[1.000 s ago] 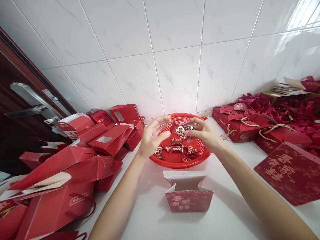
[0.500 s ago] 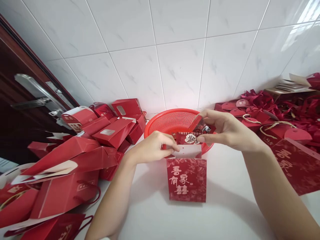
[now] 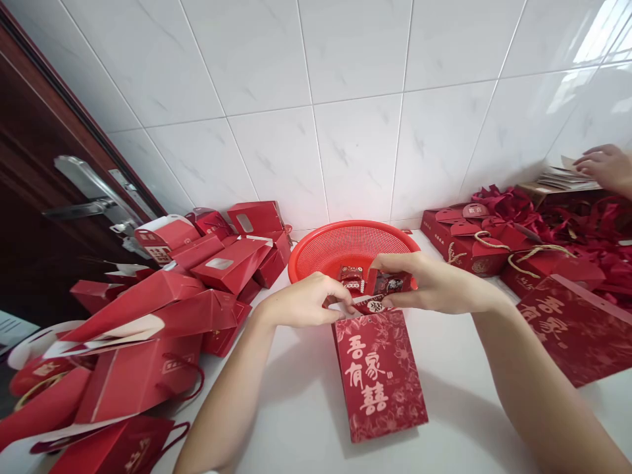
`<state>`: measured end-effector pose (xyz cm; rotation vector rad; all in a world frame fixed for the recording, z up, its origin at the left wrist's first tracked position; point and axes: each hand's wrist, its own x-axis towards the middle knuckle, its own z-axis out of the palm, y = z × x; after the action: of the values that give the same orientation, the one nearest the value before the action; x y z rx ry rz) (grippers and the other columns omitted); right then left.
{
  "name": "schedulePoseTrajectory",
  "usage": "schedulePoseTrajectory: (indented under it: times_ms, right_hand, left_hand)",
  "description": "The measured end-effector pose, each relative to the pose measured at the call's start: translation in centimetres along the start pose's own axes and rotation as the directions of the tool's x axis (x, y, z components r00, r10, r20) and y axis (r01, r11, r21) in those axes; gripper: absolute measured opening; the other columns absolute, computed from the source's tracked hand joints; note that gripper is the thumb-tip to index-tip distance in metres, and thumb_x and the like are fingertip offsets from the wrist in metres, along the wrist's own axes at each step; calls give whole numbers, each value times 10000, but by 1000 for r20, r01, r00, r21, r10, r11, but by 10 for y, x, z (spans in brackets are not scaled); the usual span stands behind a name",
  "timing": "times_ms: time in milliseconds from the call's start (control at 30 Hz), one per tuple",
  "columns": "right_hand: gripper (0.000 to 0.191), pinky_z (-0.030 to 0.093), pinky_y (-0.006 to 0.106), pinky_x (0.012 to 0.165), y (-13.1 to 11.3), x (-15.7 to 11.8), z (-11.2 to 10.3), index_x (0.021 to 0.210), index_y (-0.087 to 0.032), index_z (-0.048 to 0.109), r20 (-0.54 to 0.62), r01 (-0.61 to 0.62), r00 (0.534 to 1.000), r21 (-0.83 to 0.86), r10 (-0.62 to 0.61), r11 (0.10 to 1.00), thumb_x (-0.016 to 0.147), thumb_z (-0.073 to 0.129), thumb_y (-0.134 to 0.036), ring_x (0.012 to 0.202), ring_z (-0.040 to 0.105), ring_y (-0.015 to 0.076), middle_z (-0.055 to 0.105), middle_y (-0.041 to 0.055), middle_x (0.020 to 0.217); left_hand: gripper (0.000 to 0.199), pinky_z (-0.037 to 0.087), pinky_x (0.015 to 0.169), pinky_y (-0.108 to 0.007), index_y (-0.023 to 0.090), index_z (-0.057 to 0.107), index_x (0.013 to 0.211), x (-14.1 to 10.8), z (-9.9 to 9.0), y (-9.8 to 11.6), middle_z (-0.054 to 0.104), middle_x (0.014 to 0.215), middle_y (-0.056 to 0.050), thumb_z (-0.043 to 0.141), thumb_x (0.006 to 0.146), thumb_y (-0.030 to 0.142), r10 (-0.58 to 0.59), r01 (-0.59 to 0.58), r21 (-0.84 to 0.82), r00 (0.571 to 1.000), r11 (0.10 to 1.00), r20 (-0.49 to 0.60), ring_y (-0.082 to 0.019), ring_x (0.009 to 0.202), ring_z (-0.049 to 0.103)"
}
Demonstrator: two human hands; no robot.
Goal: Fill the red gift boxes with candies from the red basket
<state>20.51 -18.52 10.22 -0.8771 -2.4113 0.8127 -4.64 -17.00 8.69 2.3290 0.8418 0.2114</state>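
Note:
A red paper gift bag with pale pink Chinese characters tilts on the white table in front of me. My left hand is closed on the left side of its top edge. My right hand pinches a red "sweet sugar" candy packet at the bag's mouth; its lower part is hidden inside. Beneath the right fingers a darker packet shows, also seemingly in that hand. Behind the bag, a red plastic basket has a small red packet in it.
Red gift boxes are piled at left beside a dark door. On the right lie rope-handled boxes, another red bag and red ribbons. Another person's hand is over a paper stack. White wall tiles stand behind.
The bag has tipped and come nearer to me. My right hand has lowered the sweet sugar packet into the bag's mouth. Another person's hand has appeared at the far right.

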Motion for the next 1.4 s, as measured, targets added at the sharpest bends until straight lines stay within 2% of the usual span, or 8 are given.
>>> schedulePoseTrajectory:
  times_ms: [133, 233, 467, 667, 800, 967, 1200, 1400]
  right_hand:
    - [85, 405, 259, 584, 0, 2, 3, 881, -202, 578, 1, 5, 1000, -40, -5, 999, 833, 647, -211, 680, 545, 139, 638, -6, 797]
    - [83, 392, 253, 566, 4, 4, 4, 857, -204, 566, -44, -5, 999, -51, 3, 999, 824, 642, -200, 665, 544, 137, 643, -9, 785]
    - [76, 415, 262, 606, 18, 8, 3, 885, -196, 574, -246, -79, 968, -113, 49, 990, 834, 631, -194, 701, 568, 149, 662, 10, 829]
    - [165, 470, 282, 647, 16, -2, -10, 987, -194, 630, -235, -10, 972, 0, 9, 1000, 867, 662, -301, 777, 614, 182, 694, 36, 903]
    - [186, 482, 289, 666, 15, -5, -14, 995, -201, 645, -247, -2, 969, 9, 4, 1000, 866, 680, -331, 790, 620, 189, 702, 38, 913]
    - [140, 471, 284, 633, 14, 0, -8, 962, -214, 641, -228, -30, 973, -10, 27, 1000, 852, 676, -293, 770, 627, 189, 711, 32, 892]
    - [173, 425, 272, 613, 23, 15, 11, 1015, -210, 586, -241, -75, 969, -39, 64, 996, 852, 636, -235, 732, 582, 163, 657, 13, 870]
    - [153, 458, 292, 657, 20, 14, 11, 1045, -213, 591, -261, 30, 965, 44, -17, 999, 970, 480, -288, 784, 577, 172, 641, 36, 933]
  left_hand:
    - [250, 404, 555, -210, 214, 818, 864, 1, 5, 1, 751, 695, 19, 612, 775, 104, -32, 31, 51, 999, 998, 4, -116, 598, 610]
    - [280, 378, 538, -220, 221, 824, 843, 7, 9, 0, 721, 635, 27, 583, 784, 90, -37, 43, 87, 997, 995, -67, -107, 542, 569]
    - [260, 509, 743, -275, 227, 807, 1001, 25, 13, -21, 796, 968, -26, 575, 892, 182, 18, -25, -22, 955, 999, -295, -194, 848, 711]
    - [284, 553, 868, -320, 228, 789, 1086, 17, 7, -11, 784, 1061, -50, 617, 867, 174, 45, -92, -76, 876, 993, -479, -210, 958, 718]
    - [328, 540, 940, -357, 224, 773, 1131, 15, 4, -6, 769, 1106, -67, 729, 806, 233, 13, -65, -101, 896, 993, -444, -240, 1032, 699]
    - [464, 504, 1038, -382, 253, 730, 1199, 18, 4, -15, 718, 1242, -58, 766, 741, 191, 19, -63, -112, 935, 992, -355, -269, 1204, 629]
    - [499, 545, 963, -391, 217, 713, 1205, 19, 3, -27, 701, 1224, -87, 788, 712, 215, -3, -50, -153, 945, 987, -328, -281, 1153, 646]
    - [481, 546, 941, -388, 207, 702, 1224, 18, 1, -26, 685, 1235, -98, 738, 745, 179, -16, -46, -213, 960, 976, -281, -273, 1165, 633]
